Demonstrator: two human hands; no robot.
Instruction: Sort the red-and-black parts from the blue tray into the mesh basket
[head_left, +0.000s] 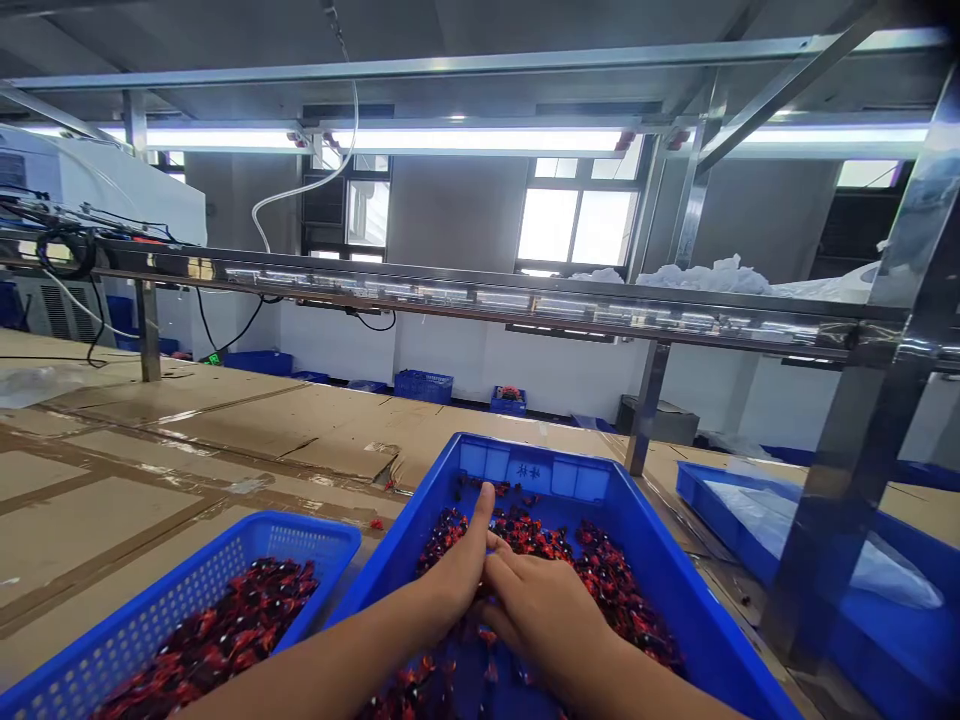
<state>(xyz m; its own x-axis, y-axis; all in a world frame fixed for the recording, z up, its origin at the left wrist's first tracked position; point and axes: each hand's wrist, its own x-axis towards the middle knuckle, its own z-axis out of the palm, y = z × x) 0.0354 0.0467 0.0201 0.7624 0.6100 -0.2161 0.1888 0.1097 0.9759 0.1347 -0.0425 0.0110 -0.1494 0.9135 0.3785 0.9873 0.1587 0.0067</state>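
Both hands meet over a deep blue tray (675, 560) that holds many small, shiny dark-red pieces (615, 590). My left hand (466, 555) is upright with its thumb raised, its palm turned toward the other hand and its fingers mostly hidden. Against it, my right hand (544, 610) is curled, fingers bent inward; what lies between the two hands cannot be made out. Left of the tray stands a perforated blue basket (150, 610) with a heap of similar red pieces (232, 625).
Cardboard with tape covers the table (315, 420). A metal post (840, 520) rises at the right, beside another blue tray (697, 485) with clear plastic (862, 560). A metal shelf beam (450, 295) crosses ahead. Blue crates (424, 386) stand beyond the table.
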